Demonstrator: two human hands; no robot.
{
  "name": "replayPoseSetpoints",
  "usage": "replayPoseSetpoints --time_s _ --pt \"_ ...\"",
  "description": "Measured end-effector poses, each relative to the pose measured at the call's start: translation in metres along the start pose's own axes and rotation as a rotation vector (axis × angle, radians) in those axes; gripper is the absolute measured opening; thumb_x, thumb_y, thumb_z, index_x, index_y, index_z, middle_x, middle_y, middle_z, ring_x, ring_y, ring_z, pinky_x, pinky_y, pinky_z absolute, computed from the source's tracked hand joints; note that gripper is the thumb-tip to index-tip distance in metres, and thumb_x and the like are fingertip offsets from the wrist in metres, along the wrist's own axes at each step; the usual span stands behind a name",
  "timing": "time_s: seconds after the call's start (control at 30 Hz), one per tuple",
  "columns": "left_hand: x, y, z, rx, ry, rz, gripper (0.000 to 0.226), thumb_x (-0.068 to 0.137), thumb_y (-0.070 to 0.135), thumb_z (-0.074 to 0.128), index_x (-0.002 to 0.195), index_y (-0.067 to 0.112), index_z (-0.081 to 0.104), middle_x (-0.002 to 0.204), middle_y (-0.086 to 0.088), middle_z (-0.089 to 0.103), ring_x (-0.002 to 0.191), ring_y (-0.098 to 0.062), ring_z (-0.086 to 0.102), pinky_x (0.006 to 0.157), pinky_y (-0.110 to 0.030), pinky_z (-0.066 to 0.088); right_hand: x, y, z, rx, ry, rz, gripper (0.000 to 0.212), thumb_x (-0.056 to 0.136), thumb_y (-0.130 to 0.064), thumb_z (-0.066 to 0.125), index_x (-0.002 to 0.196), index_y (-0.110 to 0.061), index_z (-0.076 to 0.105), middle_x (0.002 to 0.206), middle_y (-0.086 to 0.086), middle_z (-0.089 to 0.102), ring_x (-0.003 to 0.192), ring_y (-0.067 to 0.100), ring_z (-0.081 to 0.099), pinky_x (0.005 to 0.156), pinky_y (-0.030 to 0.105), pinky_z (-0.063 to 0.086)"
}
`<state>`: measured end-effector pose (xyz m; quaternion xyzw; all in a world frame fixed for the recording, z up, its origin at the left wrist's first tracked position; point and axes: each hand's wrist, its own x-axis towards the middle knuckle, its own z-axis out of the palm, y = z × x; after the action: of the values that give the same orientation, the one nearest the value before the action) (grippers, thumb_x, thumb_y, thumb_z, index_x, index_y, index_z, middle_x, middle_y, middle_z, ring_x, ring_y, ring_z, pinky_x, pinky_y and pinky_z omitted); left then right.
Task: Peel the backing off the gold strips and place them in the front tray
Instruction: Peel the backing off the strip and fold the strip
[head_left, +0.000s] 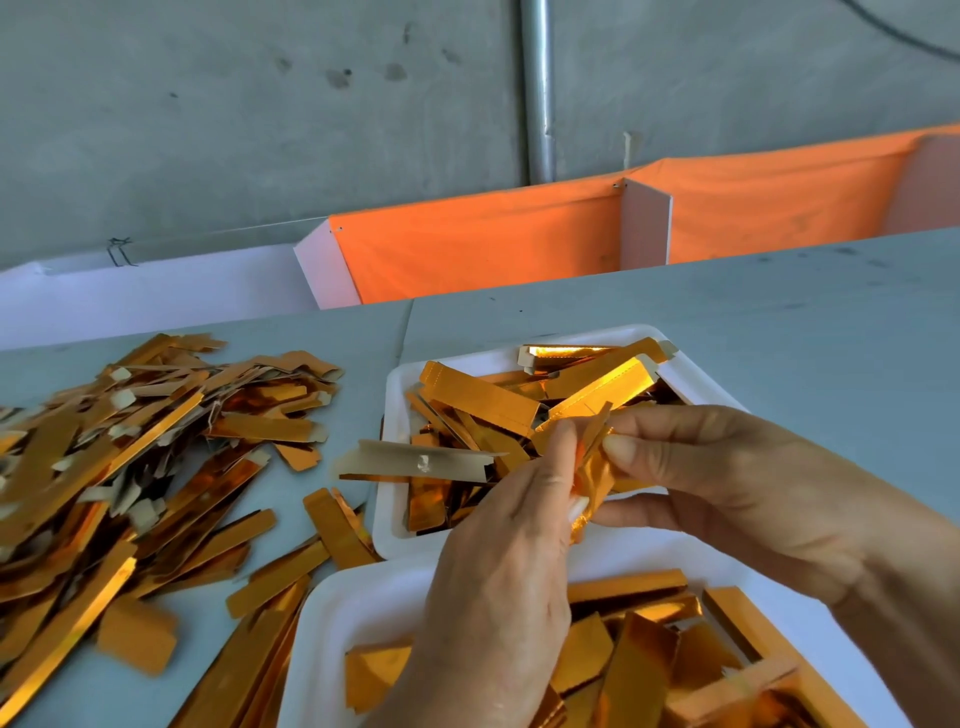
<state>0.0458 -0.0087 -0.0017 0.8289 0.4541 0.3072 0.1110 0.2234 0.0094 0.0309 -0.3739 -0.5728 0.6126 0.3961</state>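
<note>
Your left hand (498, 561) and right hand (727, 483) — both pinch one crumpled gold strip (589, 475) above the far white tray (395, 395); the near white tray (332, 613) holds gold pieces — loose strip pile (130, 467) lies left.

Grey table (727, 312) under two white trays (400, 395) and a loose gold strip pile (135, 457).
</note>
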Motion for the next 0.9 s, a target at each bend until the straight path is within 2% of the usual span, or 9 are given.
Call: replayPoseSetpoints --time_s 0.1,0.2,0.3,0.43,0.53,0.63,0.8,0.9 --pt "-0.0015 0.0003 -0.0024 -0.005 0.011 0.019 0.065 0.099 0.023 0.033 0.129 0.051 -0.017 0.134 0.020 0.043 0.115 0.003 0.046 0.094 -0.008 0.035 -0.0020 -0.0034 0.0017 -0.010 -0.028 -0.012 0.026 0.083 -0.024 0.059 0.095 -0.006 0.075 0.102 0.011 0.073 0.099 0.021 0.068 0.083 0.027 0.055" --pt "-0.0014 0.0001 -0.0041 0.007 0.020 0.025 0.064 0.100 0.022 0.030 0.136 0.049 -0.015 0.136 0.021 0.042 0.116 0.003 0.047 0.096 -0.008 0.033 -0.0039 -0.0059 0.0011 -0.139 -0.029 -0.025 0.018 0.078 -0.024 0.065 0.086 -0.011 0.076 0.119 -0.006 0.068 0.112 0.008 0.062 0.084 0.026 0.055" --pt "-0.0016 0.0024 -0.0051 0.001 0.012 0.032 0.058 0.100 0.022 0.032 0.147 0.042 0.005 0.132 0.018 0.049 0.111 0.002 0.052 0.093 -0.009 0.039 -0.0032 -0.0051 -0.0005 -0.175 -0.003 -0.066 0.018 0.075 -0.022 0.068 0.083 -0.008 0.074 0.128 -0.013 0.062 0.119 0.002 0.056 0.086 0.026 0.055" --pt "-0.0011 0.0032 -0.0054 -0.018 0.043 0.030 0.052 0.095 0.031 0.028 0.146 0.040 0.021 0.117 0.019 0.057 0.094 0.007 0.058 0.080 -0.001 0.038 -0.0021 -0.0027 0.0047 -0.097 0.024 -0.090 0.011 0.072 -0.025 0.069 0.076 -0.017 0.075 0.118 -0.010 0.068 0.106 0.010 0.065 0.081 0.028 0.055" --pt "-0.0001 0.0054 -0.0062 -0.064 0.043 0.012 0.050 0.093 0.034 0.025 0.143 0.037 0.030 0.109 0.018 0.062 0.089 0.007 0.058 0.082 -0.010 0.048 -0.0007 -0.0016 0.0043 -0.173 0.042 -0.111 0.010 0.074 -0.026 0.067 0.076 -0.020 0.076 0.121 -0.013 0.065 0.109 0.007 0.063 0.079 0.024 0.055" --pt "0.0007 0.0056 -0.0077 -0.137 0.016 -0.016 0.057 0.085 0.041 0.020 0.138 0.032 0.040 0.109 0.016 0.064 0.091 0.004 0.062 0.080 -0.019 0.054 0.0003 -0.0012 0.0031 -0.176 0.087 -0.136 0.010 0.071 -0.027 0.068 0.073 -0.020 0.075 0.117 -0.012 0.067 0.105 0.009 0.065 0.077 0.024 0.056" --pt "-0.0010 0.0025 -0.0075 -0.215 0.013 -0.028 0.054 0.086 0.046 0.021 0.128 0.027 0.049 0.108 0.013 0.067 0.095 0.002 0.064 0.076 -0.019 0.055 0.0024 -0.0022 0.0017 -0.157 0.144 -0.213 0.011 0.064 -0.025 0.072 0.070 -0.018 0.067 0.095 0.004 0.070 0.084 0.019 0.069 0.070 0.024 0.054" --pt "-0.0017 0.0044 -0.0056 -0.280 -0.034 -0.023 0.046 0.089 0.045 0.022 0.126 0.031 0.046 0.097 0.011 0.070 0.078 0.008 0.065 0.066 -0.013 0.055 0.0019 -0.0036 -0.0010 -0.105 0.151 -0.251 0.020 0.063 -0.020 0.074 0.081 -0.018 0.066 0.079 0.003 0.064 0.072 0.014 0.064 0.064 0.022 0.053"
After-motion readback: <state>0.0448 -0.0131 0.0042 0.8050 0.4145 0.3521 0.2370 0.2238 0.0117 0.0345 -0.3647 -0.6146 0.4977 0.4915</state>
